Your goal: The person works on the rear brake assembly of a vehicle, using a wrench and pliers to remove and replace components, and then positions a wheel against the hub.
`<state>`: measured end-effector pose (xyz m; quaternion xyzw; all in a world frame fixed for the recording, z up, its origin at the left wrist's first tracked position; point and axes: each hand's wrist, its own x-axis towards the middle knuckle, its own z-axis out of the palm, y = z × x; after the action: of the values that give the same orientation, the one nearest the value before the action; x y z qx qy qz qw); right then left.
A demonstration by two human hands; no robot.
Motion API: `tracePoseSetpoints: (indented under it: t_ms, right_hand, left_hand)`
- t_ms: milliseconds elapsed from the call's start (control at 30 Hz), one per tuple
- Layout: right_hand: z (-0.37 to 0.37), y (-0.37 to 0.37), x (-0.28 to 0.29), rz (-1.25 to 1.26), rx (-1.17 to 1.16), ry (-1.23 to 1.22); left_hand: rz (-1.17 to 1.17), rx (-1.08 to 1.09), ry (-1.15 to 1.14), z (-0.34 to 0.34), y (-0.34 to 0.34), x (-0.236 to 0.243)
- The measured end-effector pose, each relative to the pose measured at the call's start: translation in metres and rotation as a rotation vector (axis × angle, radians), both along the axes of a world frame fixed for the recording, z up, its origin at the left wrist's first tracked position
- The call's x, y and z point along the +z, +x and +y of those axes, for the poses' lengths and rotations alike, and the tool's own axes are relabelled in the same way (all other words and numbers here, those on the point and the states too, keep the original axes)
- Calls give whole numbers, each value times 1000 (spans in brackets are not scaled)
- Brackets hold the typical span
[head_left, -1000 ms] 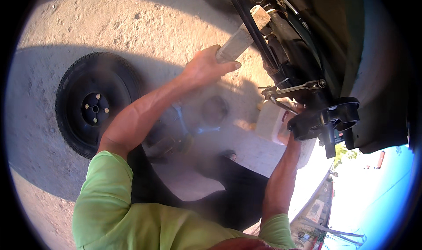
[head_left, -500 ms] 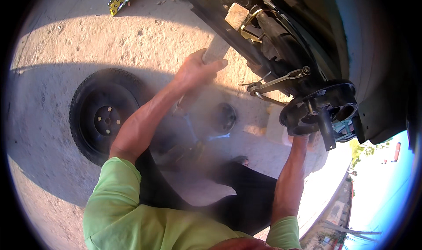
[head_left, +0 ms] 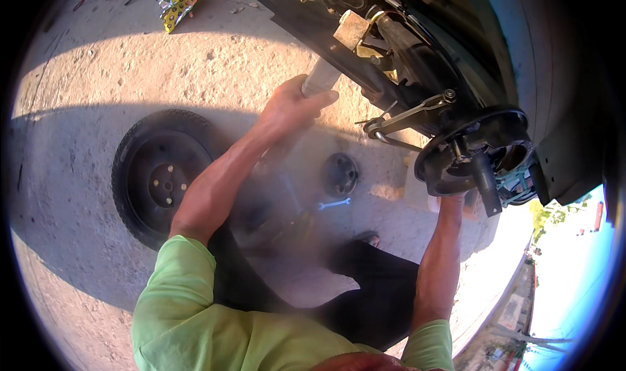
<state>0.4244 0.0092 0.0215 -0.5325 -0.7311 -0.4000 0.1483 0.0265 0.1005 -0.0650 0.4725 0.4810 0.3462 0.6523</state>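
My left hand (head_left: 293, 107) is closed around a thick greyish-tan bar (head_left: 324, 75) that looks like wood. The bar slants up behind a long black beam (head_left: 303, 30), and its blocky end (head_left: 352, 29) shows on the far side, among the underside parts of a vehicle. My right hand (head_left: 451, 203) reaches up behind a black round backing plate (head_left: 438, 170) at the axle end, so its fingers are hidden. A lever-like metal arm (head_left: 409, 115) and a spring-like cylinder (head_left: 482, 175) sit close by that plate.
A wheel with tyre (head_left: 125, 175) lies flat on the rough ground at left. Between my legs lie a dark brake drum (head_left: 341, 174) and an open-ended wrench (head_left: 334, 204), partly hazed. A shiny yellow-patterned bag (head_left: 175, 4) lies far left. The vehicle body (head_left: 554, 103) overhangs the right.
The whole view has shifted slightly, so ground items appear a little lower and further right. Both hands keep the same places on the bar and behind the plate.
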Motion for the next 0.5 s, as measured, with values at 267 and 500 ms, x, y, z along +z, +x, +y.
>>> tracePoseSetpoints:
  t_ms: [267,500]
  right_hand:
    - [-7,1,0,-12,14,-5]
    - [-5,4,1,-4,12,-12]
  left_hand:
    - [-16,13,20,14,4,1]
    - [-30,2,14,14,4,-2]
